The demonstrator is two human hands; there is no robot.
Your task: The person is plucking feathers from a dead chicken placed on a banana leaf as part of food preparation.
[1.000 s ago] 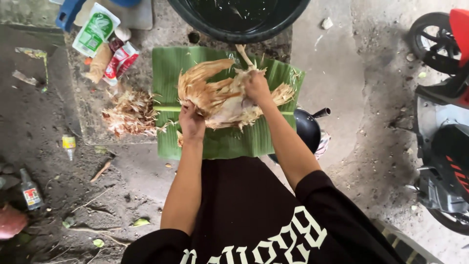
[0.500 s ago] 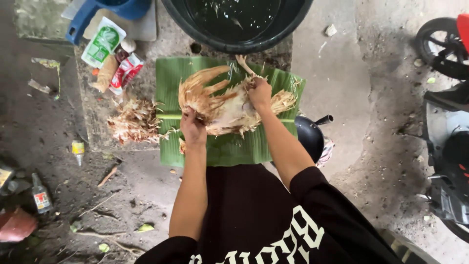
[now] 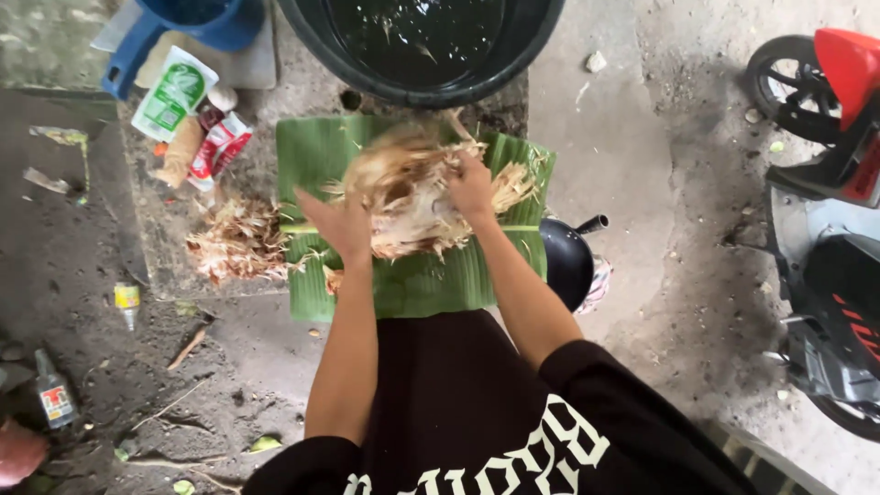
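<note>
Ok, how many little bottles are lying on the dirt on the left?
2: a yellow-labelled bottle near the slab's edge, and a red-and-white-labelled bottle lower left. More may be hidden among the debris past the frame's edge.

1. A black basin (image 3: 417, 46) of dark water stands at the top edge of the ground;
2. A blue plastic jug (image 3: 188, 23) sits in the top left corner, with a green-and-white sachet (image 3: 171, 92) and a red packet (image 3: 218, 147) just below it;
3. A black pan (image 3: 566, 261) with a short handle lies on the concrete right of centre;
4. A red-and-black motorbike (image 3: 830, 211) fills the right edge;
5. 2 small bottles (image 3: 53, 399) lie on the dirt at the left edge.
</note>
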